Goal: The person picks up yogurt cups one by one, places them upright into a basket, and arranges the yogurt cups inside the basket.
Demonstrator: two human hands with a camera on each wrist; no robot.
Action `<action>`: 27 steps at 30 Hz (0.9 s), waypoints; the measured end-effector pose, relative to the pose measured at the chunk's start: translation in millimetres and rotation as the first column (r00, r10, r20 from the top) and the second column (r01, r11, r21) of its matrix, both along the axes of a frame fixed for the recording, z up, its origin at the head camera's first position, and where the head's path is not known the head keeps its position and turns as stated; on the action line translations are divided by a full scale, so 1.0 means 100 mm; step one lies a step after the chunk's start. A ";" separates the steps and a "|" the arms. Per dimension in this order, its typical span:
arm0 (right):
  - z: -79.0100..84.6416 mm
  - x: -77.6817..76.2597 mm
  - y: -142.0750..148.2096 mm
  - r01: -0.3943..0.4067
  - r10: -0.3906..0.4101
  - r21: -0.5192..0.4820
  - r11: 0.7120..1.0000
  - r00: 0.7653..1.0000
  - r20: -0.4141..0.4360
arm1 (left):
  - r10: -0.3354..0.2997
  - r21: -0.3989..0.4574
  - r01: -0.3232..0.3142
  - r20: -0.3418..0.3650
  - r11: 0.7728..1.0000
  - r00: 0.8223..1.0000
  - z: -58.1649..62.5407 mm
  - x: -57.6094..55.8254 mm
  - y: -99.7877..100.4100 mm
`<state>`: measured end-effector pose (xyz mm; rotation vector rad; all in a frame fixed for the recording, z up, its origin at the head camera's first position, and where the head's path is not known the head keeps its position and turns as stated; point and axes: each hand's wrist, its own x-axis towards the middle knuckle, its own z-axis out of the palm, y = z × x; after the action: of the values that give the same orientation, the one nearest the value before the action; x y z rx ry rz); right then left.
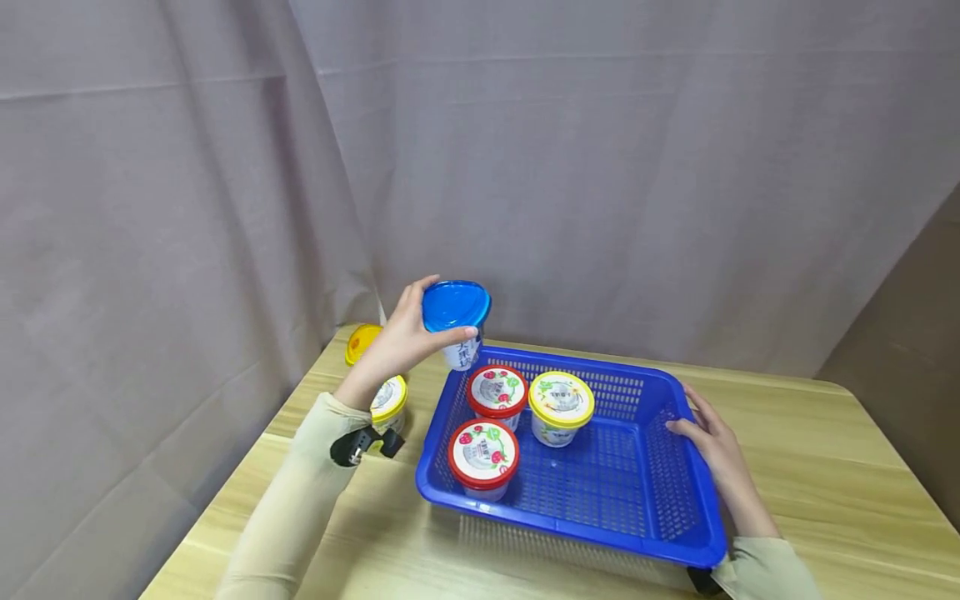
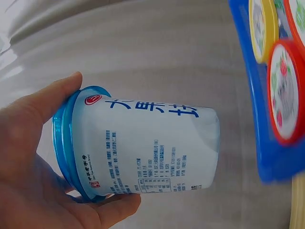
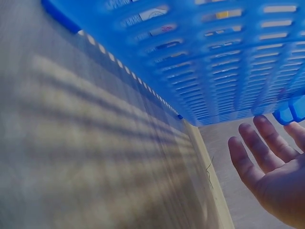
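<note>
In the head view my left hand [image 1: 405, 333] grips a white cup with a blue lid [image 1: 456, 307], holding it above the far left corner of a blue plastic basket [image 1: 558, 523]. The left wrist view shows the cup [image 2: 157, 148] on its side relative to the camera, thumb and fingers around its lidded end. At the basket's right rim is my right hand [image 1: 720, 446], its thumb over the rim and its fingers outside. Two red-lidded cups, one far [image 1: 497, 392] and one near [image 1: 483, 454], stand in the basket's left part, beside a yellow-lidded cup [image 1: 561, 400].
Left of the basket, another yellow-lidded cup [image 1: 390, 398] stands on the wooden table [image 1: 390, 517], partly behind my left forearm. Beyond it a further yellow lid [image 1: 362, 342] shows at the table's left edge. A grey curtain [image 1: 562, 183] hangs behind the table.
</note>
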<state>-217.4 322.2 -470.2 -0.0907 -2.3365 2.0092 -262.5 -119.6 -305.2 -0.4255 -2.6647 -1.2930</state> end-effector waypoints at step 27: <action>0.03 -0.01 0.06 0.014 -0.015 0.017 1.000 0.999 0.033 | -0.358 -0.119 0.355 -0.007 0.927 0.934 0.06 -0.07 1.74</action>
<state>-218.7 327.7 -467.0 -0.1404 -2.3647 1.9966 -269.7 54.2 -299.6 -0.9779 -2.7336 -1.2031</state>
